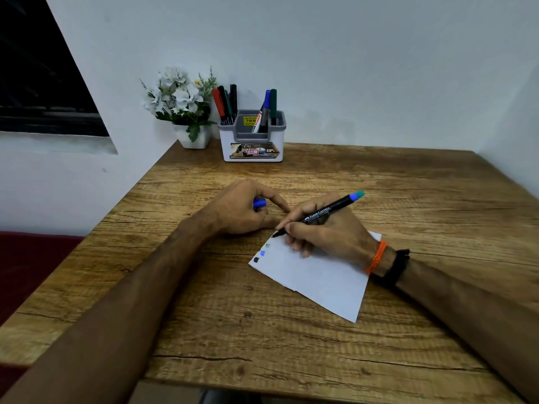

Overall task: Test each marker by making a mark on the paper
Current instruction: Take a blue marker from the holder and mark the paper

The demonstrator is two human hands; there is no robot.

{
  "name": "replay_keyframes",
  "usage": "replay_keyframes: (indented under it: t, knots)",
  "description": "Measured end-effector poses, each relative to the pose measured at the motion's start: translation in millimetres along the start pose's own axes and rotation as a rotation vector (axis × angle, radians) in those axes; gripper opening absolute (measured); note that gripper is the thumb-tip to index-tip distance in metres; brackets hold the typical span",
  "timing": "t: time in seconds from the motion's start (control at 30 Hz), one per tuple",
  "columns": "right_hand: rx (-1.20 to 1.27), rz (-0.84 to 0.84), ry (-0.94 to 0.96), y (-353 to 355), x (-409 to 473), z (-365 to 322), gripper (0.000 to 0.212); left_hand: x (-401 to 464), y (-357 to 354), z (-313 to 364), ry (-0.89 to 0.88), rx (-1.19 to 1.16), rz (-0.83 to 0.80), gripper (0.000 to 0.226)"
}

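Wood-grain tabletop against a pale wall: the right hand has a pinching grip on a black Faber-Castell marker, its tip at the 11 o'clock corner of the paper — just above three test dabs. The left hand, at 9 o'clock of the right, curls around a blue cap. Judging by this, a fourth mark is in hand; next comes recapping and swapping at the organiser — 12 o'clock.

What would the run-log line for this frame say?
right hand: grips marker, tip at paper corner | left hand: holds blue cap | paper: three marks | holder: markers remain
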State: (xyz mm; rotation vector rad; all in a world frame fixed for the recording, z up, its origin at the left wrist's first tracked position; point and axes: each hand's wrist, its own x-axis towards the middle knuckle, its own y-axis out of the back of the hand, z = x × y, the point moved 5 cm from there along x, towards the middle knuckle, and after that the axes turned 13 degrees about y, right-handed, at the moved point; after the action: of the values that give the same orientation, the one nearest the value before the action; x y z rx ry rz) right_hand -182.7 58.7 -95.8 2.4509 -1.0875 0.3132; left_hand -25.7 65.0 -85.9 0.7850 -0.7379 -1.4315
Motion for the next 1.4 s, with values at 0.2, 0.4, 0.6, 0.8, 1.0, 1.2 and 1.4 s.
replay_keyframes:
  t: [0.2,0.4,0.6,0.8,1.0,1.2,1.4]
  knots:
    - [-0.018,0.015,0.002,0.2,-0.9,1.3,0.014,2.8,-0.9,-3.6,0.002,0.007,-0.019,0.022]
    - [-0.039,0.012,0.006,0.2,-2.1,-0.6,0.013,3.7,-1.3,-4.2,0.009,0.009,-0.022,0.023]
    - [-0.061,-0.001,-0.016,-0.7,-1.9,-1.5,0.011,2.2,-0.7,-2.3,0.001,-0.011,-0.024,0.023]
    - [-0.075,0.023,-0.04,1.2,-1.6,-0.7,0.01,0.3,-0.5,-1.6,0.005,-0.019,-0.029,0.022]
    - [-0.087,0.016,-0.037,0.4,-2.7,-1.8,0.009,1.5,-0.5,-1.7,0.009,-0.009,-0.039,0.024]
    - [-0.102,0.015,-0.028,-0.6,-3.1,-2.7,0.01,0.6,-0.6,-0.8,0.014,0.004,-0.037,0.025]
    - [-0.112,0.03,-0.026,0.3,-3.6,-5.6,0.01,1.3,-0.9,-1.1,0.008,0.008,-0.03,0.025]
